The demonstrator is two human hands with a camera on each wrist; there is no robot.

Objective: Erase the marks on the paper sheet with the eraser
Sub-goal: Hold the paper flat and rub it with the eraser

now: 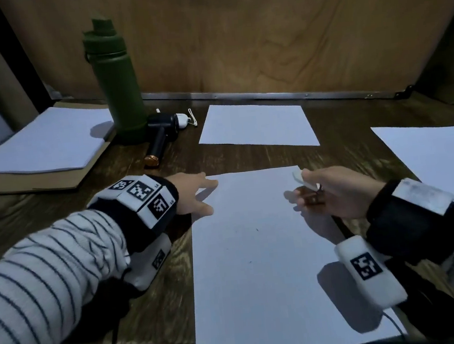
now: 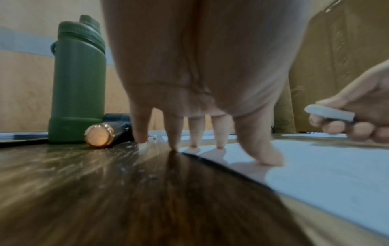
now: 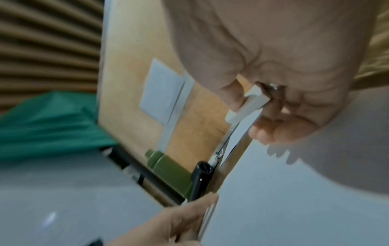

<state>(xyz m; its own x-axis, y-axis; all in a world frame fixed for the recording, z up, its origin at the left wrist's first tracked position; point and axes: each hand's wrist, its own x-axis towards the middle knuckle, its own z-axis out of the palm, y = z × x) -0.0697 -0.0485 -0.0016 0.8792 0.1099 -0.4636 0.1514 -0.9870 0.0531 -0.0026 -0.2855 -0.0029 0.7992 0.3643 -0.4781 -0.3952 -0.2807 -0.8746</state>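
A person's left hand (image 1: pixel 195 195) spreads its fingers (image 2: pixel 196 131) at the top left corner of a white paper sheet (image 1: pixel 257 266) lying on a dark wooden table (image 1: pixel 163 302), thumb and some fingertips pressing the paper, the others on the wood. The right hand (image 1: pixel 333 193) hovers above the sheet's upper right corner, pinching a white eraser (image 2: pixel 329 114) between thumb and curled fingers. A few small dark marks (image 1: pixel 257 229), faint in the head view, dot the sheet. A green bottle (image 1: pixel 116 85) stands behind
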